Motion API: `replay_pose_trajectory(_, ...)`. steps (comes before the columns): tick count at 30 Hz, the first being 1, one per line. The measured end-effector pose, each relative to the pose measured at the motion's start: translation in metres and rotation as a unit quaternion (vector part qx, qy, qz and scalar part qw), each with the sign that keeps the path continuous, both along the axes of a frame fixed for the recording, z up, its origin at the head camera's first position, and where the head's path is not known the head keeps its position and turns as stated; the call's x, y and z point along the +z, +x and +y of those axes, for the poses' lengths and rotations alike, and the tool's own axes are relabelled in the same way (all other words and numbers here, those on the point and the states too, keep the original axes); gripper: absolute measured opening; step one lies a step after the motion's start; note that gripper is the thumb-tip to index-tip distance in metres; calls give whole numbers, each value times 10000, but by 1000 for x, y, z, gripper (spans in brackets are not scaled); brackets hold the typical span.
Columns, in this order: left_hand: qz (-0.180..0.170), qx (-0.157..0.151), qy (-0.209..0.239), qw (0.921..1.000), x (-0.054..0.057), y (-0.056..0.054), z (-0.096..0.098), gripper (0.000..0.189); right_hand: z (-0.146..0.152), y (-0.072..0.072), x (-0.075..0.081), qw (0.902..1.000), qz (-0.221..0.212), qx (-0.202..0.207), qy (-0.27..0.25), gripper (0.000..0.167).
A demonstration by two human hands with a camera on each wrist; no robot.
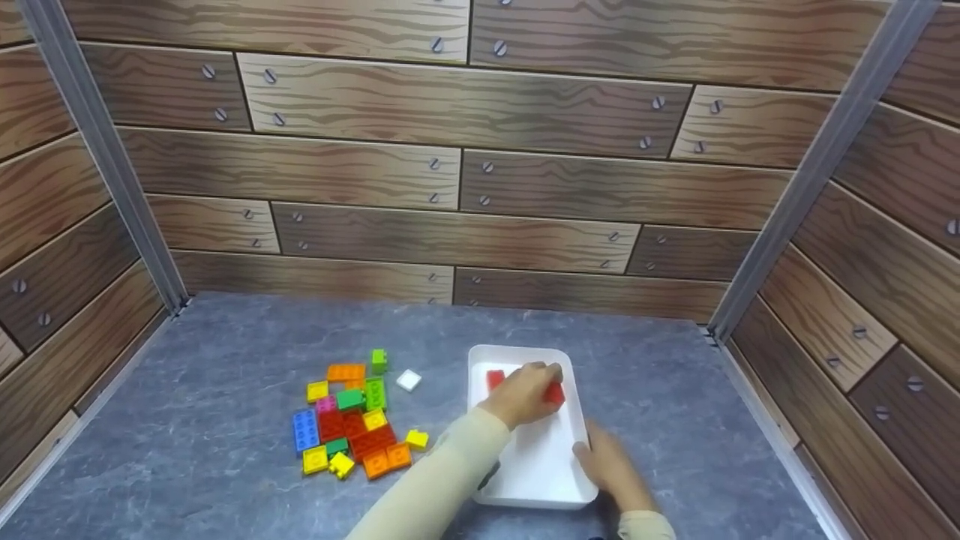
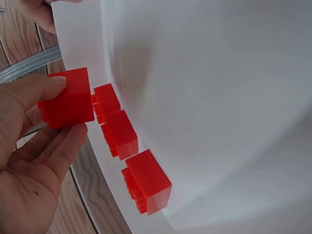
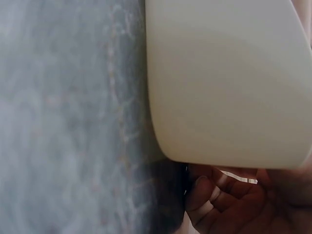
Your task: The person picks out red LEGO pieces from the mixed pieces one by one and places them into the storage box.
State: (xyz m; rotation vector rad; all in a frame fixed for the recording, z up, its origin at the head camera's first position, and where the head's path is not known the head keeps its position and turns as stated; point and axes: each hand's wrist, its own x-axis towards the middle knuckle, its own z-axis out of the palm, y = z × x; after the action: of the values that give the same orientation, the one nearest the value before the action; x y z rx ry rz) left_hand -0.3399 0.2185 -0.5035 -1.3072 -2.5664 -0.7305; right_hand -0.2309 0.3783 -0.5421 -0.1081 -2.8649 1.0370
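My left hand (image 1: 527, 394) is over the far end of a white tray (image 1: 540, 480) and pinches a red toy brick (image 2: 75, 100) between thumb and fingers. In the left wrist view, a row of three more red bricks (image 2: 149, 178) lies along the tray's inner wall, just beside the held one. With its thumb over the rim, my right hand (image 1: 609, 461) grips the tray's right side near the close end. The right wrist view is mostly filled by the tray's outer wall (image 3: 224, 87), with curled fingers (image 3: 234, 202) below it.
A loose cluster of toy bricks lies on the grey marbled table (image 1: 225, 360) left of the tray, among them a blue brick (image 1: 305, 430) and an orange brick (image 1: 346, 372). A white square piece (image 1: 409, 380) sits between cluster and tray. Wood-patterned walls (image 1: 450, 180) enclose the table.
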Motion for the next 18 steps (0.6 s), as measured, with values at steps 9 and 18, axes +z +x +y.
replay_pose_trajectory(9,-101,-38,57,9999,-13,-3,2,23,-2,0,2,9999,-105,-20,18,41)
replay_pose_trajectory(18,-163,-46,105,9998,-18,-2,6,25,-1,2,2,9999,-157,-54,14,42)
